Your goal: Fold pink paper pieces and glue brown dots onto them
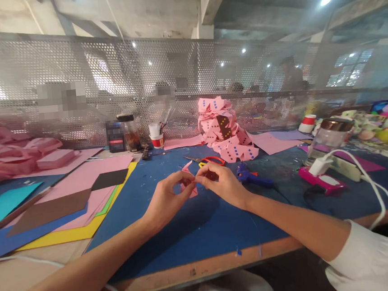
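Over the blue mat (175,246), my left hand (164,195) pinches a small folded pink foam or paper piece (192,192) between thumb and fingers. My right hand (223,184) is closed in a pinch at that piece's right edge, its fingertips meeting those of my left. Whatever lies between the right fingertips is too small to make out. Scissors (212,161) with red and yellow handles lie just behind my hands. To the right of my right hand rests a blue glue gun (256,178). A pile of pink pieces with coloured square dots (222,127) stands behind.
Coloured sheets (114,202) and pink blocks (54,157) occupy the left side. A dark-lidded jar (132,135) and a red-white cup (157,141) stand at the back. On the right are a clear jar (329,138), a pink power strip (322,182) and a white cable (376,188).
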The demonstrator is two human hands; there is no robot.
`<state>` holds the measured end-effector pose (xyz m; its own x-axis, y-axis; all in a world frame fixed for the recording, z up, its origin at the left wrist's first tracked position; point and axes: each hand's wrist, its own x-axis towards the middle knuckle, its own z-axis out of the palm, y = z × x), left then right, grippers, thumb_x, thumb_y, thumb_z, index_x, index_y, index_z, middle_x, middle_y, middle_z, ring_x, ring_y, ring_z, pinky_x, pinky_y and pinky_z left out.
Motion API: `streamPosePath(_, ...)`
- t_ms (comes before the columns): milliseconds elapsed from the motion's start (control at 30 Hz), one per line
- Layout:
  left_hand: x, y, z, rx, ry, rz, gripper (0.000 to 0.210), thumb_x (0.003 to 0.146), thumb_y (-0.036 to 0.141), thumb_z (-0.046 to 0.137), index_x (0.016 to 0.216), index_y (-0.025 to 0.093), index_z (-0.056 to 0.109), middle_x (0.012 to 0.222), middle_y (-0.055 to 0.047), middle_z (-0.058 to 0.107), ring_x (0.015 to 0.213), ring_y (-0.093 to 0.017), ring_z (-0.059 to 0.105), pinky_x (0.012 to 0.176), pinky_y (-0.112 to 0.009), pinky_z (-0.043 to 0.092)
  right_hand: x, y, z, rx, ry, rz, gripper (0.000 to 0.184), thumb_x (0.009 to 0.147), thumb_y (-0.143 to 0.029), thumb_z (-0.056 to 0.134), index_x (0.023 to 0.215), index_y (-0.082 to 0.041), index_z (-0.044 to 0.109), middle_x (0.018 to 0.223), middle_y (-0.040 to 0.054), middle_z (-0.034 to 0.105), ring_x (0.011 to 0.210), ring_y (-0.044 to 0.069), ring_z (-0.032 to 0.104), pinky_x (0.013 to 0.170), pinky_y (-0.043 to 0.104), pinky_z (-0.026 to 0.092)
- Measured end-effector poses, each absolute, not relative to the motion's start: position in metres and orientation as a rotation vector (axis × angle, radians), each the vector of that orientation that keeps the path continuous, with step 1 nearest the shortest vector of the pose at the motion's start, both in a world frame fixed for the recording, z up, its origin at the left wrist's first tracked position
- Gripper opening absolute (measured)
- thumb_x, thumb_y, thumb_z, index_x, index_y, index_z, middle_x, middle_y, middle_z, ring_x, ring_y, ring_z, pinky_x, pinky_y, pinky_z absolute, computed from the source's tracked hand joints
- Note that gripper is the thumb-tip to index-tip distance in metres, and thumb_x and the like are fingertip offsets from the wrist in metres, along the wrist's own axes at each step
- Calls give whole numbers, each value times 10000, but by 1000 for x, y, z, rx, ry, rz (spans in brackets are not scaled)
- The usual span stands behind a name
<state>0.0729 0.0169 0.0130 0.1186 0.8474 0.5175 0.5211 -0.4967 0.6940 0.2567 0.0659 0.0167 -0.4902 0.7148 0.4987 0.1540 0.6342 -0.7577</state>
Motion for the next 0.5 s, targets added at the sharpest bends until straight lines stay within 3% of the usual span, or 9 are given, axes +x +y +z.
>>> streamPosePath(500, 72, 18, 12, 1991, 1387, 1281, 187, 870, 361, 618, 830, 194, 693, 778, 5, 665, 749, -153, 571, 700, -250, 423, 257, 67, 13, -698, -2017, 883, 170, 906, -351, 594, 871, -189, 633, 809, -8, 636, 689, 114, 580, 664, 244, 466)
